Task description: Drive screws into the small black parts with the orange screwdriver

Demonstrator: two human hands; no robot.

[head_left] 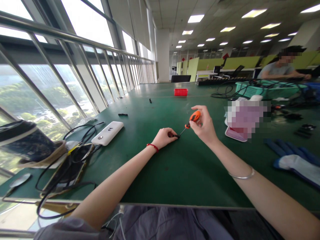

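My right hand (203,125) is closed round the orange and black handle of a screwdriver (194,117). Its thin metal shaft slants down to the left, and the tip meets a small black part (177,136). That part lies low over the green table, pinched between the fingers of my left hand (165,137). My left fingers cover much of it, so its exact kind cannot be made out.
A red basket (181,92) stands farther back. To the left are a white power bank (108,133), black cables and a cap (27,141). Blue-white gloves (295,160) lie right; behind them is a green basket (270,89) with cables. A person (280,68) sits at far right.
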